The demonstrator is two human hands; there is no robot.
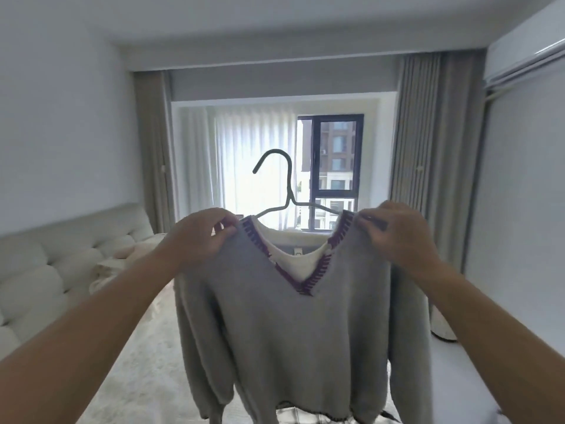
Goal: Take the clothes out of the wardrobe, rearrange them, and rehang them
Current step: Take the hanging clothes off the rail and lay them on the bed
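Observation:
A grey V-neck sweater [293, 338] with purple stitched trim and a white inner collar hangs in the air in front of me on a dark wire hanger [282, 182], whose hook sticks up above the neckline. My left hand [203, 237] pinches the sweater's left shoulder. At the other shoulder, my right hand [394, 232] pinches the fabric the same way. The sleeves hang down loosely on both sides. No wardrobe is in view.
A bed with a white fluffy cover [146, 356] lies below, with a cream padded headboard [61, 264] along the left wall. A window [333, 175] with sheer and grey curtains faces me. A white wall [519, 209] and an air conditioner [526, 47] are at right.

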